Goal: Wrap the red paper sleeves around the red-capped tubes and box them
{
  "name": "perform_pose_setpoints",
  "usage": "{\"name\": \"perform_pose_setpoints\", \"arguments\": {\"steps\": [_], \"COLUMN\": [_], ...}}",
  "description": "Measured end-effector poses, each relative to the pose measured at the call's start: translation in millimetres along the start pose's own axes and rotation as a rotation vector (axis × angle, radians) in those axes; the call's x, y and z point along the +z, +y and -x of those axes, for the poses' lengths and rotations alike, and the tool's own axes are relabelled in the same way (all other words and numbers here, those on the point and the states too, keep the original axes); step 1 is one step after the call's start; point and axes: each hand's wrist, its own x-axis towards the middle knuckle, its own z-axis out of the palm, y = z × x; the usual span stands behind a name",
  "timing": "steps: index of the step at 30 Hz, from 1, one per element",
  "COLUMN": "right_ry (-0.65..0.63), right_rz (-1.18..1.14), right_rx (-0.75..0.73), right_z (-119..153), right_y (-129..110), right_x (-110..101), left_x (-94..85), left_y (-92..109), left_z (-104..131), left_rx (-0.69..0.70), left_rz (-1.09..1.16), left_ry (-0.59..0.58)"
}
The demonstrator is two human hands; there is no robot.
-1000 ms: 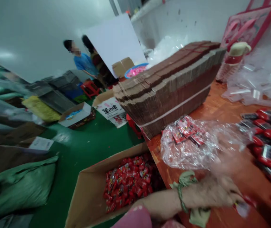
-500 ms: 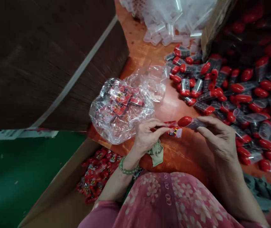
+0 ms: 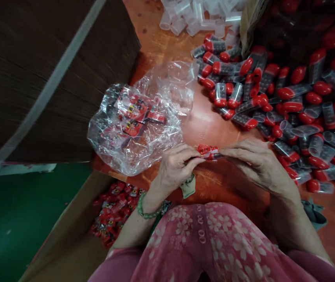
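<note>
Between the thumb and fingers of my left hand is a small red printed wrapper sleeve. My right hand pinches the rear end of a clear plastic tube with a red cap, its fingers nearly straight. The tube lies mostly in or behind the sleeve, and its red cap is hidden. An open clear plastic bag holding more red printed sleeves lies just beyond my left hand. Beyond my right hand spreads a heap of red-capped clear tubes.
A cardboard box at lower left contains red wrapped pieces. Clear empty tubes lie at the table's back. A large dark box stands at left. Crumpled cloth scraps lie near my arms.
My right hand has moved left towards my left hand. The tube's red cap, in plain sight before, is now covered by the sleeve. The view has shifted slightly.
</note>
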Motion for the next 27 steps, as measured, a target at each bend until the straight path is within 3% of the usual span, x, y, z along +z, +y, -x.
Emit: {"name": "perform_pose_setpoints", "arguments": {"steps": [4, 8, 10, 14, 21, 27], "right_ry": [-0.04, 0.132, 0.158, 0.054, -0.139, -0.123], "right_rz": [0.01, -0.104, -0.142, -0.133, -0.036, -0.137], "right_rx": [0.01, 0.075, 0.079, 0.02, 0.032, 0.023], "right_z": [3, 3, 2, 0, -3, -7], "right_y": [-4, -10, -12, -9, -8, -9], "right_x": [-11, -19, -19, -12, -6, 0], "left_x": [0.3, 1.3, 1.7, 2.0, 4.4, 2.3], "left_y": [-3, -8, -9, -9, -9, -12], "left_z": [2, 3, 3, 3, 9, 14], "left_rx": [0.003, -0.014, -0.022, -0.017, 0.031, -0.064], "left_rz": [-0.016, 0.054, 0.072, 0.092, -0.002, 0.077], "left_ry": [-0.016, -0.002, -0.001, -0.008, -0.118, -0.255]}}
